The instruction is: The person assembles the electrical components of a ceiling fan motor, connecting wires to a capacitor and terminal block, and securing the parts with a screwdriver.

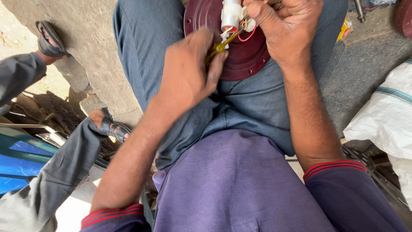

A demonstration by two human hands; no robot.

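A dark red round metal plate (244, 60) rests on my lap, on my blue-grey trousers. My left hand (189, 73) grips a yellow-handled screwdriver (221, 45) whose tip points up toward a white cylindrical part (231, 15) at the plate's top. My right hand (283, 30) is closed around that white part and its thin red and white wires (249, 34), steadying them. The screwdriver's tip is hidden among the wires.
Another person's grey-trousered legs and sandalled feet (109, 126) stretch in from the left over rough stone. A white woven sack (386, 116) lies at the right. A blue object (17, 163) sits at the lower left, and a small yellow packet (344, 29) lies at the upper right.
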